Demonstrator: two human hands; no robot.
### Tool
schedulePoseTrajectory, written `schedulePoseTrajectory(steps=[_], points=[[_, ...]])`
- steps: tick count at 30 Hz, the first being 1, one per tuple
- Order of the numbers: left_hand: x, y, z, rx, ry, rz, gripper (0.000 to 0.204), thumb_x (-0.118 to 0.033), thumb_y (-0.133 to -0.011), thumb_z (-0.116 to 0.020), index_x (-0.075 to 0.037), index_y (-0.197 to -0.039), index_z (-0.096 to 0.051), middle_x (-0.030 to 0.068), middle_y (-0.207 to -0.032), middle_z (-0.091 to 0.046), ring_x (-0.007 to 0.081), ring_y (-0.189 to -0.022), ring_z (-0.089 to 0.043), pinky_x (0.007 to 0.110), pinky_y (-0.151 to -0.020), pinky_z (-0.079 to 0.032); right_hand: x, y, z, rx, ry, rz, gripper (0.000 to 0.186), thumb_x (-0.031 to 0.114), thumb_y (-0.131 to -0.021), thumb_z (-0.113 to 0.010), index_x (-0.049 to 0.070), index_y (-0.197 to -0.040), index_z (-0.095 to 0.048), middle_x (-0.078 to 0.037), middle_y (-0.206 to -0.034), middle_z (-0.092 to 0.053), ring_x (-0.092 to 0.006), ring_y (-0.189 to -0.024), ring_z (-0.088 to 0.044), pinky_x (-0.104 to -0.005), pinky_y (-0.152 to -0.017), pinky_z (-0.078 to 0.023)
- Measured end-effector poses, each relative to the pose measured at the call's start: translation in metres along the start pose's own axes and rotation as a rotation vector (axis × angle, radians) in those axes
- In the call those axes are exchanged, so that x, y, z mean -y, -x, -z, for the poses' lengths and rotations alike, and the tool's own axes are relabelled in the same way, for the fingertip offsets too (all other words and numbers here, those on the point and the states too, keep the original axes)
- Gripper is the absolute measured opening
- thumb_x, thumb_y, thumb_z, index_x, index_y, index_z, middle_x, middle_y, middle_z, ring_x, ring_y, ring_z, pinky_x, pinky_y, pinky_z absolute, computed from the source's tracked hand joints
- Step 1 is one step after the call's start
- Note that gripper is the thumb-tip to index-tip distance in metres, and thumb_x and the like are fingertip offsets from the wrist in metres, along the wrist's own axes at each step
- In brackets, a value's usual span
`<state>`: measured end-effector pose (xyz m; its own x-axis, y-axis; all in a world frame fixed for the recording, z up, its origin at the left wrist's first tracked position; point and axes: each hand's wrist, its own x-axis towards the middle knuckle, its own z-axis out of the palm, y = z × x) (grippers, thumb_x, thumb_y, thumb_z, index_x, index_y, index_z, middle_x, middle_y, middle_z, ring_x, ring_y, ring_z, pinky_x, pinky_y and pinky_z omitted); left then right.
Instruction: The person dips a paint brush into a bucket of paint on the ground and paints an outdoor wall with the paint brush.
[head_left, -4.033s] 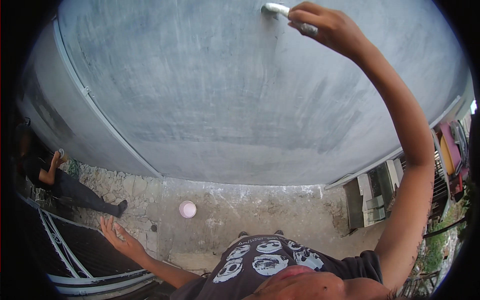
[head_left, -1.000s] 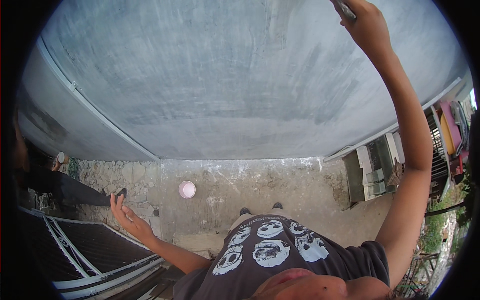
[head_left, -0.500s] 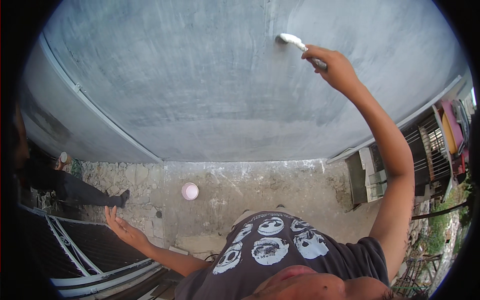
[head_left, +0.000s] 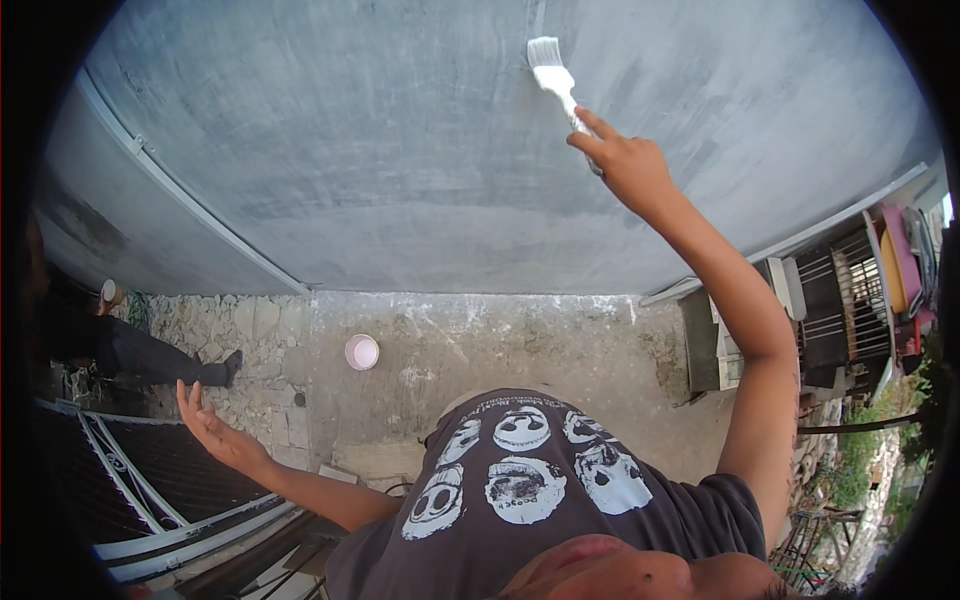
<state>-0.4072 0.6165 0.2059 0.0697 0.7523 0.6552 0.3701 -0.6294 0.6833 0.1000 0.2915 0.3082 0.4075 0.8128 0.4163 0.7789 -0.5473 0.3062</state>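
My right hand [head_left: 625, 165] grips the handle of a paintbrush [head_left: 553, 78] whose ferrule and bristles are white. The bristles point up and to the left against the grey wall [head_left: 420, 150], where pale streaks show; I cannot tell whether they touch it. My left hand [head_left: 222, 432] is raised at the lower left with fingers apart and nothing in it. A small round pinkish-white tub [head_left: 362, 351] stands on the concrete floor near the foot of the wall.
Another person [head_left: 155, 352] in dark trousers is at the far left, a round container [head_left: 111, 291] in hand. Below that is a dark metal gate [head_left: 150, 475] with pale bars. A dark cabinet and a barred rack [head_left: 848, 285] stand along the right side. Rubble [head_left: 240, 325] covers the left ground.
The brush has swung from side-on to showing its flat face, and its tip has shifted up and left. My right hand is lower and further left. The whole view has shifted slightly.
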Motion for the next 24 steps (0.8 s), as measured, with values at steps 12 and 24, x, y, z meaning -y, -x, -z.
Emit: schedulePoseTrajectory(steps=[12, 24], points=[[-0.021, -0.004, -0.001, -0.003, -0.056, -0.084, 0.063, -0.051, -0.112, -0.03, 0.0, -0.14, -0.055, 0.0121, -0.151, -0.052, 0.0276, -0.13, -0.056, 0.047, -0.107, -0.043, -0.04, -0.059, 0.13, -0.736, 0.025, -0.081, 0.028, -0.009, -0.087, -0.065, 0.004, -0.11, -0.074, -0.021, -0.129, -0.07, -0.0196, -0.071, -0.072, -0.0276, -0.057, -0.057], [-0.003, 0.007, -0.016, 0.091, -0.012, -0.019, 0.058, -0.048, -0.112, -0.034, -0.004, -0.146, -0.052, 0.0126, -0.147, -0.055, 0.0281, -0.131, -0.054, 0.047, -0.106, -0.041, 0.06, 0.041, -0.131, 0.149, -0.202, 0.133, 0.022, 0.016, -0.088, -0.069, 0.016, -0.107, -0.057, -0.021, -0.14, -0.062, -0.0254, -0.057, -0.069, -0.0377, -0.047, -0.053]])
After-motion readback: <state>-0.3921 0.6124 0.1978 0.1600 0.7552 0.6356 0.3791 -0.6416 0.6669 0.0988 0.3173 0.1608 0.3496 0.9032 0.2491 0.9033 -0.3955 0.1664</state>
